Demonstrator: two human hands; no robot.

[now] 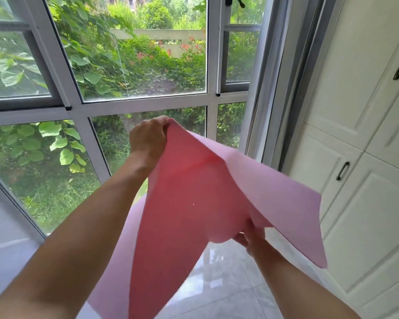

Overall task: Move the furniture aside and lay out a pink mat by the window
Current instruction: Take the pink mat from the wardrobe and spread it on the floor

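A thin pink mat (189, 203) hangs in the air in front of me, creased and partly unfolded. My left hand (148, 139) is raised high and pinches its top corner. Lower and to the right, my right hand (251, 238) grips the mat's edge from underneath, with a flap spreading out to the right over it. The mat's lower end droops toward the floor at the bottom of the view. The large white-framed window (207, 65) stands directly ahead, with greenery outside.
White cabinet doors (364, 203) with dark handles (342, 171) line the right side, close to the mat's flap. Glossy grey floor tiles (228, 284) lie below. The window frame (83, 134) runs down to the floor at the left.
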